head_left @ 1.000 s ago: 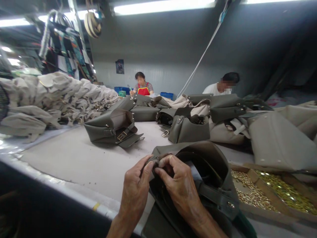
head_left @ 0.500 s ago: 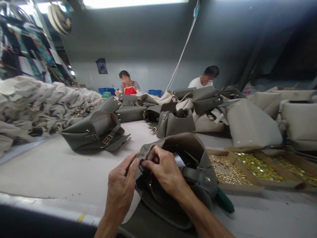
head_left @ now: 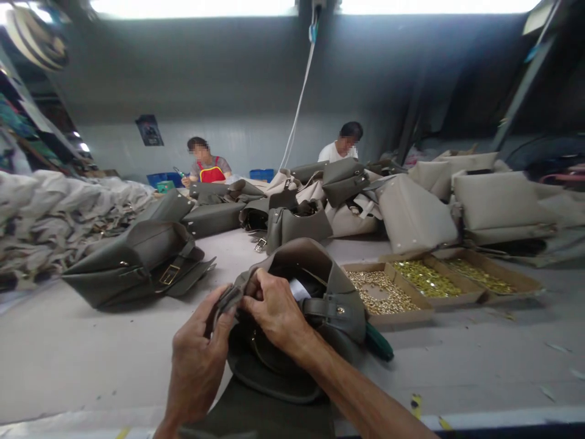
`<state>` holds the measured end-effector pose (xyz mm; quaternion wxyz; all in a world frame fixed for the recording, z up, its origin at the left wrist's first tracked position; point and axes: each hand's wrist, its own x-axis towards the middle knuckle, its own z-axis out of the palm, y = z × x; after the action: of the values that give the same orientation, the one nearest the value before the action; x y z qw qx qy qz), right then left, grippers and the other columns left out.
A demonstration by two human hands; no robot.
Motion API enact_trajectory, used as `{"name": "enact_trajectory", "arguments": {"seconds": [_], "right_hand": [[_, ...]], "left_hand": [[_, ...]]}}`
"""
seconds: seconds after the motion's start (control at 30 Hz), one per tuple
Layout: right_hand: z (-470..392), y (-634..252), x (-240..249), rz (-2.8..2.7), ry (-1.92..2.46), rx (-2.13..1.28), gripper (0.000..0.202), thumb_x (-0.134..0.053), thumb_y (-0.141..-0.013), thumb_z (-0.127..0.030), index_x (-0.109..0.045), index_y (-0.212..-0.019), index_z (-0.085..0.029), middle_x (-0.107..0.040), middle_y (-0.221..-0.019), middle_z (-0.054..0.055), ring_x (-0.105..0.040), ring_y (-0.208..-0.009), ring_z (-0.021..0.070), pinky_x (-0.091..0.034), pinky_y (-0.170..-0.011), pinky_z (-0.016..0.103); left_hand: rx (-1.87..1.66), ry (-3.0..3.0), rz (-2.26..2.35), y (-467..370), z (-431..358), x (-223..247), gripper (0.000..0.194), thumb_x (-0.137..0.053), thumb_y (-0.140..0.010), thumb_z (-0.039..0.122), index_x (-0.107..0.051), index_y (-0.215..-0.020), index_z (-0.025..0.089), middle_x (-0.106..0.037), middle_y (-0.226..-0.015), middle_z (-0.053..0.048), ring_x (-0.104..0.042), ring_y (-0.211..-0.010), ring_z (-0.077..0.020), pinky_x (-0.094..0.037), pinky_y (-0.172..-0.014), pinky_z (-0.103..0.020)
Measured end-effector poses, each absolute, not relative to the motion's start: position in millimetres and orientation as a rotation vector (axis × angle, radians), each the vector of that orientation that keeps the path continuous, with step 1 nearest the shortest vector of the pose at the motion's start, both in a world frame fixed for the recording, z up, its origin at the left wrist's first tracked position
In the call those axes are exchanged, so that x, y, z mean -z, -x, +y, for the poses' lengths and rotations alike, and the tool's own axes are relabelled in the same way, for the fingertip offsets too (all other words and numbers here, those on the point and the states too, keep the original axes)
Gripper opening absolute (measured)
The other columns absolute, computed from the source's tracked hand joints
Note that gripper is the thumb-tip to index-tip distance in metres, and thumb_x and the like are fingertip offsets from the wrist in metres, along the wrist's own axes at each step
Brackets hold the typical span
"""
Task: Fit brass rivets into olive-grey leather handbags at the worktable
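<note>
A dark olive handbag lies open in front of me, its mouth facing up and its flap hanging toward me. My left hand pinches the bag's left side edge from outside, thumb against fingers. Opposite it, my right hand reaches over the opening and grips the same edge, fingertips pressed together on the folded material. Whether a small part sits between the fingertips is hidden. A strap tab with a gold stud shows on the bag's right side. Beside the bag lies a green-handled tool, partly covered.
Cardboard trays of gold studs and other gold pieces stand to the right. Another olive bag with a buckle lies left. Behind are heaped olive and beige bags and a beige pile. Two people sit across the table.
The view has turned to the right, so everything appears shifted left. Both hands keep hold of the bag's edge, and the edge between them looks slightly more turned.
</note>
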<state>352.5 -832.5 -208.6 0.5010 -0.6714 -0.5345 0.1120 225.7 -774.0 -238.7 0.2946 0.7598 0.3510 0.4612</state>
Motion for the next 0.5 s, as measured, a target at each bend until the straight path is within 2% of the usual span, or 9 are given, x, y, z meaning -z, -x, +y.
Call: {"name": "enact_trajectory", "arguments": {"seconds": [0.1, 0.23, 0.33, 0.43, 0.5], "right_hand": [[-840.6, -353.8, 190.5, -1.451, 1.757, -0.214, 0.018, -0.065, -0.075, -0.016, -0.048, -0.070, -0.017, -0.052, -0.066, -0.003, -0.048, -0.063, 0.0110, -0.033, -0.057, 0.022], [-862.1, -347.1, 138.7, -1.655, 2.036, 0.076, 0.014, -0.066, -0.078, -0.019, -0.054, -0.073, -0.016, -0.056, -0.072, 0.002, -0.047, -0.062, 0.0135, -0.032, -0.058, 0.027], [-884.0, -349.5, 93.9, -1.594, 1.944, 0.316, 0.012, -0.066, -0.080, -0.021, -0.057, -0.074, -0.017, -0.057, -0.072, 0.001, -0.049, -0.061, 0.0126, -0.034, -0.058, 0.026], [-898.5, -363.3, 72.5, -1.491, 1.787, 0.517, 0.014, -0.069, -0.078, -0.028, -0.060, -0.083, -0.018, -0.062, -0.085, 0.002, -0.058, -0.079, 0.0173, -0.041, -0.072, 0.029], [-898.6, -374.4, 79.1, -1.472, 1.784, 0.520, 0.028, -0.071, -0.076, -0.035, -0.061, -0.095, -0.017, -0.063, -0.100, 0.007, -0.057, -0.097, 0.0229, -0.043, -0.083, 0.035]], "left_hand": [[-1.161, -2.077, 0.881, -218.6, -768.1, 236.7, 0.047, -0.053, -0.077, 0.053, -0.062, -0.113, 0.022, -0.067, -0.114, -0.003, -0.061, -0.108, -0.0239, -0.050, -0.091, -0.031], [-1.124, -2.162, 0.824, -207.0, -743.5, 218.2, 0.043, -0.052, -0.082, 0.046, -0.059, -0.116, 0.022, -0.063, -0.122, -0.004, -0.056, -0.115, -0.0240, -0.044, -0.098, -0.032], [-1.077, -2.261, 0.697, -205.9, -717.7, 186.2, 0.041, -0.054, -0.082, 0.046, -0.060, -0.114, 0.021, -0.064, -0.117, -0.005, -0.059, -0.110, -0.0239, -0.045, -0.096, -0.031], [-0.960, -2.320, 0.422, -220.8, -691.2, 149.3, 0.038, -0.058, -0.081, 0.043, -0.062, -0.110, 0.020, -0.065, -0.112, -0.006, -0.060, -0.107, -0.0226, -0.045, -0.096, -0.029], [-0.777, -2.286, 0.246, -237.5, -673.9, 128.5, 0.040, -0.064, -0.077, 0.039, -0.063, -0.110, 0.018, -0.065, -0.113, -0.008, -0.060, -0.107, -0.0223, -0.046, -0.095, -0.030]]}}
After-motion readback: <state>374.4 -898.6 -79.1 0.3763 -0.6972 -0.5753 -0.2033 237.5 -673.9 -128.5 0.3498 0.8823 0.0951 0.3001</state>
